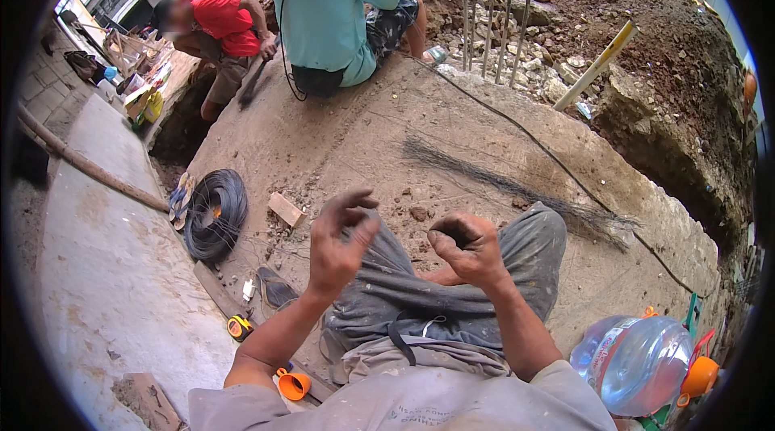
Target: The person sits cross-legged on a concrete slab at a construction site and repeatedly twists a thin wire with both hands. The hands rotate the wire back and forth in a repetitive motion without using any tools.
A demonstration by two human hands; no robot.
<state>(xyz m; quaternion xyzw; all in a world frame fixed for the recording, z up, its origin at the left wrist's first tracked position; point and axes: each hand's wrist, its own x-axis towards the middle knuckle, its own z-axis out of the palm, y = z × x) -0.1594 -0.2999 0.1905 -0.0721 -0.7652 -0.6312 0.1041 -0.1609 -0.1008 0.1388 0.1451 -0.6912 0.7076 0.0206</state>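
I sit cross-legged on a concrete slab with both hands raised over my lap. My left hand (pixel 342 244) is half curled, its thumb and fingers apart, and I see nothing in it. Across from it, my right hand (pixel 472 249) is closed, with fingers bent in toward the thumb; whatever it may hold is too thin or hidden to make out. Beyond my knees lies a loose bundle of cut dark wire (pixel 492 178). A coil of black wire (pixel 216 215) rests to the left, near a brick piece (pixel 286 210).
At my left are a tape measure (pixel 239 327), a sandal (pixel 276 288) and an orange cup (pixel 293 383). A large clear water bottle (pixel 634 365) lies at my right. Ahead, a person in a teal shirt (pixel 335 19) sits near upright steel bars (pixel 507 15); others in red work left.
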